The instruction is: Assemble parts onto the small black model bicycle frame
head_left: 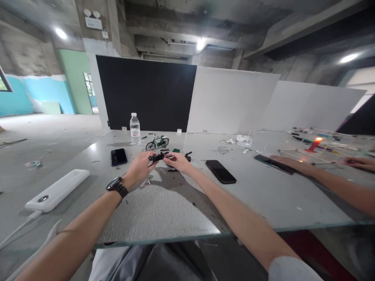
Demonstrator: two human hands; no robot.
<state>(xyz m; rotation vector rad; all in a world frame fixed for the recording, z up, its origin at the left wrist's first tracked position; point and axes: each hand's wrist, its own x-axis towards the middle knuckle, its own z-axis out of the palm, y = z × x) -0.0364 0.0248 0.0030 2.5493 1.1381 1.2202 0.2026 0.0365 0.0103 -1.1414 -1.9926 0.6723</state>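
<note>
Head cam view, only one angle here. Both hands are out over the middle of the grey glass-topped desk [263, 203]. The left hand [140, 167], with a black wristwatch [116, 186] on that wrist, and the right hand [179, 161] are both curled shut around one small black model part [157, 157], pinching it from either end just above a grey textured mat [158, 207].

Count of stuff around: three dark smartphones, one [118, 156] left of the hands, one [220, 171] to their right, and one [274, 164] further right under another person's hand [283, 160]. One little green and black model bicycle [157, 142] stands just behind the hands, with one clear plastic water bottle [135, 129] beside it. One white power bank [57, 190] lies near the left edge, well apart. A few loose dark bits sit near the right hand, too small to tell what they are. One red upright piece [313, 145] stands far right among the co-worker's clutter. Nothing sits between the hands and the camera.
</note>
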